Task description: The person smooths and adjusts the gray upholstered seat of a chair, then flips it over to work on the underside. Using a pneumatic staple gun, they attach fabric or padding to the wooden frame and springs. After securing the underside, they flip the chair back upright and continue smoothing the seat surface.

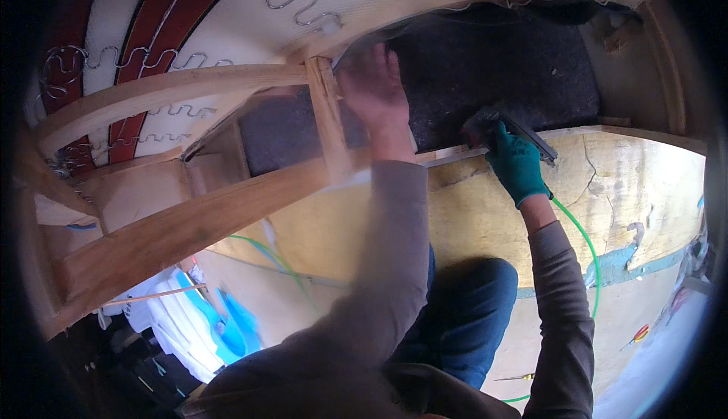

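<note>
My left hand, bare and blurred by motion, reaches up against a dark grey sheet inside a wooden furniture frame. Its fingers are stretched out, and it holds nothing. Beside it an upright wooden strut joins two curved rails. A green glove covers my right hand, which is wrapped round a dark staple gun. The gun lies near the lower edge of the sheet, right of my left hand. From its grip a bright green air hose runs down past my right forearm.
Wavy metal springs cross the white and red lining at the upper left. A curved wooden rail spans the left side. On the pale panel below lie two screwdrivers, one red and yellow. White and blue material sits at lower left.
</note>
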A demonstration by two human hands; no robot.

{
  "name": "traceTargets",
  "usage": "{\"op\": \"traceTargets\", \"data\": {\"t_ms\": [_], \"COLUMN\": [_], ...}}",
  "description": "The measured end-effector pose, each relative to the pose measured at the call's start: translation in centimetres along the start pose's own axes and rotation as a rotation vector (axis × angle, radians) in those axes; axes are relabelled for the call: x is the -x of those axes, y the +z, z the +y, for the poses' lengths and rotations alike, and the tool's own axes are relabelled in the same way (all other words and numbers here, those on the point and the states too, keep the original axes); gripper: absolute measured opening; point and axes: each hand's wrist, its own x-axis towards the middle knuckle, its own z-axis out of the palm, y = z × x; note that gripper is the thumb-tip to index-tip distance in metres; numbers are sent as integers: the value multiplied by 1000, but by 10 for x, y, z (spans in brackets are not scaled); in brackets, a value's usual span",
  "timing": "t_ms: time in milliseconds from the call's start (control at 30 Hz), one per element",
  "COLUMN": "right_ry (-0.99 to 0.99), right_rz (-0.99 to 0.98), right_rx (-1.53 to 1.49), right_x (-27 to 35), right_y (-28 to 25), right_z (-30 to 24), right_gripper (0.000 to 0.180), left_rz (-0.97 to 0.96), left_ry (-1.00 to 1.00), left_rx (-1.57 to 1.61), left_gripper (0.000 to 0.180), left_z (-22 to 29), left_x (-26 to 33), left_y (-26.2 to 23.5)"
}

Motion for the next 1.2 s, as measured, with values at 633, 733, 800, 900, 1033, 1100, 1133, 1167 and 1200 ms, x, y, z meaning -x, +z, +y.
{"op": "traceTargets", "data": {"t_ms": [633,733,800,900,1033,1100,1133,1167,1200], "right_ry": [-789,-647,-663,-722,-668,-692,-654,-547,-616], "right_rz": [181,-15,40,200,218,241,209,129,191], "right_rx": [-653,-859,-774,-400,-428,-448,-406,-339,-521], "right_x": [-165,-169,-172,-177,-169,-165,-163,-162,-162], "right_y": [9,8,5,6,10,9,7,5,2], "right_z": [-162,-180,-184,-173,-138,-129,-128,-130,-135], "right_gripper": [41,37,34,31,31,32,33,33,34], "left_rz": [31,-11,-34,-48,110,176,179,157,165], "left_ry": [552,583,509,450,261,148,127,103,92], "left_rx": [-945,-1095,-1116,-1288,-903,-631,-550,-470,-455], "left_gripper": [31,31,32,32,28,28,29,29,30], "left_z": [9,9,10,14,19,19,19,19,19], "left_x": [17,11,11,21,33,33,31,29,27], "left_y": [-34,-54,-64,-70,-59,-50,-45,-41,-38]}}
